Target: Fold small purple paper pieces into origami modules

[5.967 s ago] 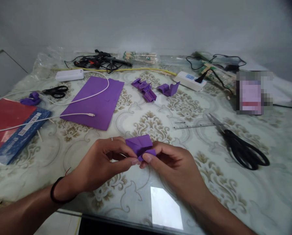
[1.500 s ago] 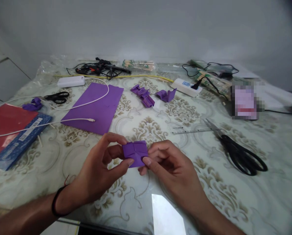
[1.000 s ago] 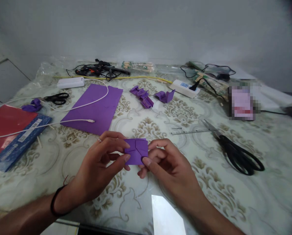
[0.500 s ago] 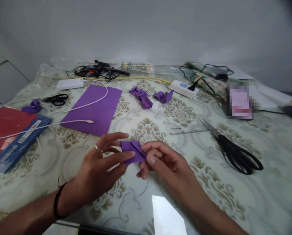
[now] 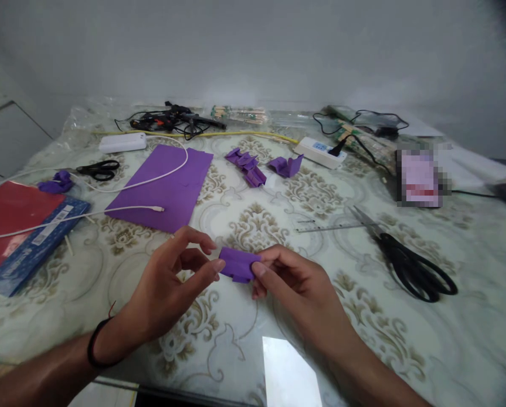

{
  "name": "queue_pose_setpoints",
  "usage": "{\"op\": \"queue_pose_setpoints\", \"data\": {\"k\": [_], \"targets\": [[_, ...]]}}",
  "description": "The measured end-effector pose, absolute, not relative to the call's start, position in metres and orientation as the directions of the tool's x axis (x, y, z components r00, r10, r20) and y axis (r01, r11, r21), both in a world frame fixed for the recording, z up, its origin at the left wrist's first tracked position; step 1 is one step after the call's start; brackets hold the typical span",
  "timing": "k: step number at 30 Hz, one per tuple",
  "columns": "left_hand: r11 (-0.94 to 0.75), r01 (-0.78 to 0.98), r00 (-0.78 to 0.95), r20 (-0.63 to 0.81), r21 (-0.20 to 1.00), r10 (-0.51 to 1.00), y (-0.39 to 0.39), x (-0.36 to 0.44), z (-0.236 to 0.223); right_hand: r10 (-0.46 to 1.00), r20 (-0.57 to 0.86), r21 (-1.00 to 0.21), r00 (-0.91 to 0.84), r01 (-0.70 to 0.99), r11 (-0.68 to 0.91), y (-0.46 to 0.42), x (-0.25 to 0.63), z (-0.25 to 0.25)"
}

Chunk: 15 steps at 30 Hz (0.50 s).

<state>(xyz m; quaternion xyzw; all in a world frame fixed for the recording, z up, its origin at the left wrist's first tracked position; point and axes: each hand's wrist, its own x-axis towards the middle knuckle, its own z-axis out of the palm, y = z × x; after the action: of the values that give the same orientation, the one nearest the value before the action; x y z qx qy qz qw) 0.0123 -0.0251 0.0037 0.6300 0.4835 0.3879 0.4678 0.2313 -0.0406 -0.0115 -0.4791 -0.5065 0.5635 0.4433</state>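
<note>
Pinched between the thumb and fingers of my right hand [image 5: 299, 288] is a small folded piece of purple paper [image 5: 240, 264], held above the table with its long side roughly level. My left hand [image 5: 172, 277] is at the paper's left end, thumb and index finger apart. Its thumb tip is at the paper's edge; whether it touches I cannot tell. Beyond the hands lie a row of folded purple paper pieces [image 5: 248, 168] and a separate folded purple piece [image 5: 287, 166]. Flat purple sheets [image 5: 164, 192] rest to the left.
Large black-handled scissors [image 5: 414, 263] lie at right, tips over a clear ruler [image 5: 337, 227]. Smaller scissors [image 5: 100, 169], a crumpled purple piece [image 5: 56, 182] and a red-and-blue paper pack [image 5: 24, 226] are left. A white cable [image 5: 121, 209] crosses the sheets. A power strip [image 5: 321, 152] stands behind.
The purple paper has turned from a flat square face to a narrow folded strip. My left fingers have come off its face and spread; my right hand keeps its pinch.
</note>
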Motion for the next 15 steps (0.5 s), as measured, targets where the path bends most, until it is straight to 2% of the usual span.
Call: {"op": "queue_pose_setpoints", "data": {"k": [5, 9, 11, 15], "targets": [[-0.261, 0.382, 0.237, 0.179, 0.887, 0.955, -0.0244, 0.0122, 0.0024, 0.978, -0.131, -0.977, -0.165, -0.145, -0.156, -0.0381, 0.2319, -0.0116], [-0.336, 0.385, 0.243, 0.257, 0.859, 0.935, -0.0244, 0.0132, -0.0011, 0.972, -0.121, -0.964, -0.202, -0.210, -0.164, -0.0392, 0.2307, -0.0122], [-0.384, 0.376, 0.237, 0.313, 0.843, 0.920, -0.0248, 0.0137, -0.0042, 0.974, -0.092, -0.975, -0.205, -0.178, -0.130, -0.0409, 0.2295, -0.0134], [-0.507, 0.369, 0.143, 0.492, 0.779, 0.859, -0.0262, 0.0132, -0.0065, 0.989, 0.015, -1.000, -0.145, -0.014, 0.013, -0.0440, 0.2274, -0.0164]]}}
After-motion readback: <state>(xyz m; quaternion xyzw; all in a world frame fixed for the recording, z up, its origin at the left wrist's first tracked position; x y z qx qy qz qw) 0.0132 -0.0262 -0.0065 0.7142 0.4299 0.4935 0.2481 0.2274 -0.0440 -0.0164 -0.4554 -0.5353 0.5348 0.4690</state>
